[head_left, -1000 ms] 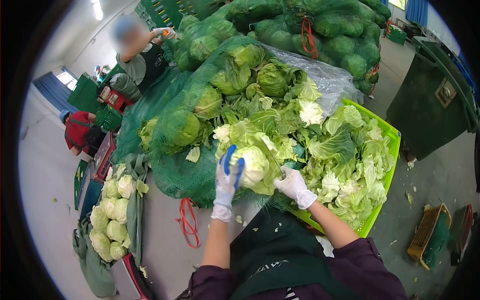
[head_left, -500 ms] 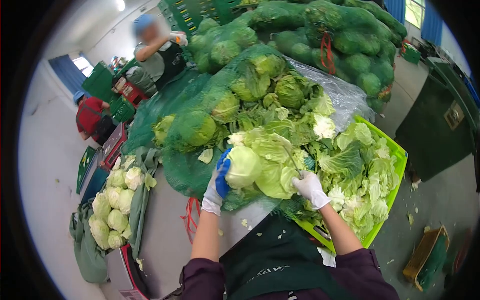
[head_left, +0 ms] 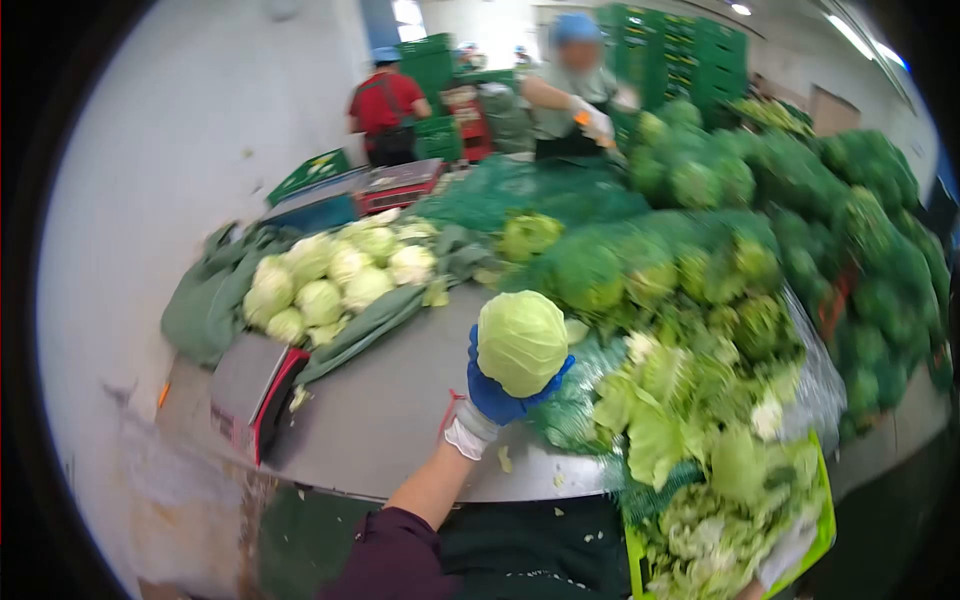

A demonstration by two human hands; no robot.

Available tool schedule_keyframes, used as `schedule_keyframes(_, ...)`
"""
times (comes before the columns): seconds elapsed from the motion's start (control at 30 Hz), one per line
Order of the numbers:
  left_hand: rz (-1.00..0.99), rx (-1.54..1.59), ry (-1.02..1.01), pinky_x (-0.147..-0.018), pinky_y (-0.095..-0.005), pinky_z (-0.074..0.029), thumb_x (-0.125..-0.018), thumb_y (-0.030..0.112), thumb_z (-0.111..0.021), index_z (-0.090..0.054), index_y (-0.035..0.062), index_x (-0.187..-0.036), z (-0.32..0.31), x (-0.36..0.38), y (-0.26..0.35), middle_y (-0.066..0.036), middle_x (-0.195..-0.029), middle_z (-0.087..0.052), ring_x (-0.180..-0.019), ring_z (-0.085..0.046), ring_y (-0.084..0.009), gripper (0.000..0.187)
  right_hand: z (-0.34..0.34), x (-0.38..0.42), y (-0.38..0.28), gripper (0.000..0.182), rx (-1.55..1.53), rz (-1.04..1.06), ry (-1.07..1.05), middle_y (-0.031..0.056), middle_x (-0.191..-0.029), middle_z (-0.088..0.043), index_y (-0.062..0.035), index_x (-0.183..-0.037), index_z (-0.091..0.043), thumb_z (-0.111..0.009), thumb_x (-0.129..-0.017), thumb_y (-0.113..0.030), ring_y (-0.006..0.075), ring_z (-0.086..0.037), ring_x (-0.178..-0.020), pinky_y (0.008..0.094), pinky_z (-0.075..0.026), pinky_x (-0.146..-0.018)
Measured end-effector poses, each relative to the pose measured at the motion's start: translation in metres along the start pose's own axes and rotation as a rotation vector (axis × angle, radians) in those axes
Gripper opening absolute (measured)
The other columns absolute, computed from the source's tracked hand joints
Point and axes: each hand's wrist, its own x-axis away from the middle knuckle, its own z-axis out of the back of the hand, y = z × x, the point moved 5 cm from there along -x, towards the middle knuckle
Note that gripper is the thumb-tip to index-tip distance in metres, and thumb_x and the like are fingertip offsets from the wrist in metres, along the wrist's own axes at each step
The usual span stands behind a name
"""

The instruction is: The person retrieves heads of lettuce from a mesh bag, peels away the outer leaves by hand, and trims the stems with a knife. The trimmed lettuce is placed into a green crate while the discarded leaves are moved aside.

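Note:
My left hand, in a blue-palmed glove over a white one, holds a trimmed pale green cabbage above the metal table. Down at the lower right, my right hand in a white glove is blurred, low over the loose leaves in the lime green crate; its fingers and anything in them cannot be made out. To the left, several trimmed cabbages lie in an open green sack.
Green net bags of cabbages are piled at the right and back. A red and grey scale stands at the table's left edge. A co-worker in a blue cap stands across the table; another person in red is farther back.
The view has swung left. My left hand has moved left with the cabbage, away from the leaf pile, and my right hand has dropped toward the crate's lower right.

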Motion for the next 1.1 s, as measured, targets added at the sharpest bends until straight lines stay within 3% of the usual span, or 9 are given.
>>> schedule_keyframes(0.03, -0.036, -0.094, -0.046, -0.103, -0.0581, -0.035, -0.082, 0.066, -0.048, -0.028, 0.0185, -0.145, -0.011, 0.005, 0.020, -0.014, -0.147, -0.030, -0.132, -0.031, -0.0433, 0.081, -0.003, 0.001, 0.008, 0.050, -0.168, -0.057, -0.066, 0.0266, -0.126, -0.053, 0.0115, -0.127, -0.045, -0.059, -0.091, -0.022, 0.0321, -0.054, -0.113, 0.0369, -0.040, -0.098)
schedule_keyframes(0.07, -0.111, -0.115, 0.021, -0.101, -0.0574, -0.038, -0.080, 0.068, -0.049, -0.032, 0.0194, -0.143, -0.008, 0.009, 0.047, -0.013, -0.146, -0.034, -0.130, -0.036, -0.0424, 0.081, 0.033, 0.040, -0.069, 0.057, 0.094, 0.119, 0.020, 0.0237, -0.083, -0.066, 0.0116, -0.108, -0.061, -0.059, -0.088, -0.042, 0.0343, -0.060, -0.069, 0.0414, -0.048, -0.066)
schedule_keyframes(0.1, -0.141, -0.119, 0.013, -0.101, -0.0574, -0.038, -0.080, 0.068, -0.049, -0.032, 0.0194, -0.143, -0.010, 0.013, 0.074, -0.013, -0.146, -0.034, -0.130, -0.036, -0.0424, 0.081, 0.026, 0.041, -0.063, 0.053, 0.109, 0.107, -0.107, 0.0280, -0.101, -0.063, 0.0075, -0.114, -0.059, -0.052, -0.091, -0.040, 0.0402, -0.058, -0.087, 0.0443, -0.045, -0.081)
schedule_keyframes(0.23, -0.457, -0.331, 0.187, -0.098, -0.0555, -0.041, -0.076, 0.073, -0.050, -0.040, 0.0222, -0.139, -0.002, 0.030, 0.195, -0.010, -0.138, -0.046, -0.123, -0.046, -0.0341, 0.081, -0.001, 0.049, -0.048, 0.045, 0.463, 0.004, -0.325, 0.0239, -0.096, -0.065, 0.0062, -0.107, -0.062, -0.054, -0.090, -0.035, 0.0371, -0.060, -0.084, 0.0413, -0.047, -0.078)
schedule_keyframes(0.5, -0.759, -0.413, 0.569, -0.095, -0.0566, -0.041, -0.075, 0.072, -0.050, -0.046, 0.0274, -0.133, 0.042, 0.019, 0.371, -0.004, -0.137, -0.048, -0.124, -0.046, -0.0308, 0.073, -0.054, 0.051, -0.075, 0.034, 0.230, 0.129, -0.394, 0.0212, -0.105, -0.065, 0.0067, -0.112, -0.059, -0.051, -0.095, -0.021, 0.0304, -0.061, -0.094, 0.0375, -0.047, -0.083)
schedule_keyframes(0.77, -0.921, -0.112, 0.399, -0.095, -0.0520, -0.046, -0.082, 0.042, -0.059, -0.053, 0.0151, -0.121, 0.105, 0.009, 0.508, -0.016, -0.124, -0.053, -0.111, -0.053, -0.0391, 0.047, -0.075, 0.046, -0.106, 0.052, 0.278, 0.016, -0.488, 0.0230, -0.121, -0.058, 0.0041, -0.128, -0.049, -0.059, -0.090, -0.030, 0.0338, -0.056, -0.109, 0.0352, -0.043, -0.095)
schedule_keyframes(0.83, -1.091, -0.420, 0.479, -0.098, -0.0492, -0.046, -0.086, 0.033, -0.061, -0.054, 0.0178, -0.117, 0.063, -0.005, 0.474, -0.015, -0.122, -0.055, -0.111, -0.055, -0.0375, 0.036, -0.106, 0.023, -0.065, 0.041, -0.142, 0.042, -0.439, 0.0248, -0.120, -0.057, 0.0107, -0.121, -0.049, -0.057, -0.092, -0.016, 0.0337, -0.058, -0.103, 0.0390, -0.044, -0.092)
schedule_keyframes(1.0, -0.308, -1.324, 0.099, -0.101, -0.0385, -0.042, -0.096, 0.036, -0.046, -0.031, 0.0153, -0.145, -0.039, -0.088, 0.274, -0.012, -0.138, -0.044, -0.124, -0.047, -0.0253, 0.055, -0.118, 0.077, -0.172, 0.056, -0.051, 0.404, -0.367, 0.0215, -0.117, -0.060, 0.0038, -0.130, -0.048, -0.069, -0.082, -0.018, 0.0250, -0.061, -0.094, 0.0353, -0.047, -0.084)
schedule_keyframes(1.1, 0.403, -2.074, -0.037, -0.105, -0.0374, -0.035, -0.077, 0.036, -0.072, -0.035, 0.0149, -0.144, -0.033, -0.076, 0.143, -0.010, -0.137, -0.046, -0.127, -0.043, -0.0246, 0.079, -0.153, 0.099, -0.198, 0.107, 0.236, 0.492, -0.548, 0.0226, -0.089, -0.066, -0.0033, -0.146, -0.017, -0.078, -0.070, -0.047, 0.0374, -0.064, -0.068, 0.0430, -0.050, -0.059)
